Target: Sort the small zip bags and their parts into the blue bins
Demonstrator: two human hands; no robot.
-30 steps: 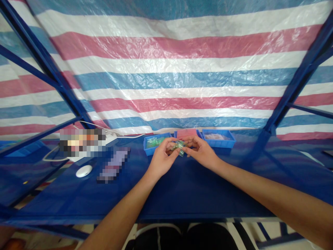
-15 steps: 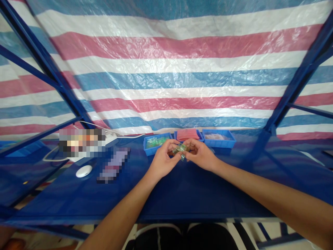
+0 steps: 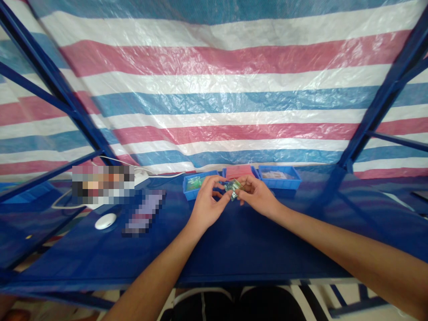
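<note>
Both my hands meet above the blue table (image 3: 234,249), just in front of three small blue bins. My left hand (image 3: 207,205) and my right hand (image 3: 257,194) pinch a small green part in clear wrapping (image 3: 232,187) between their fingertips. The left blue bin (image 3: 195,183) holds more greenish parts. The middle bin (image 3: 239,171) holds a pink stack, and the right bin (image 3: 279,176) holds pale small items. What the small part is I cannot make out.
A white round object (image 3: 105,220) lies at the left of the table, near a white power strip with a cable (image 3: 142,176). Blue steel frame posts (image 3: 377,107) stand at both sides, and a striped tarpaulin (image 3: 220,89) hangs behind the table.
The hands have stayed together at the same place, turning the small green part between the fingers. The view has shifted slightly left.
</note>
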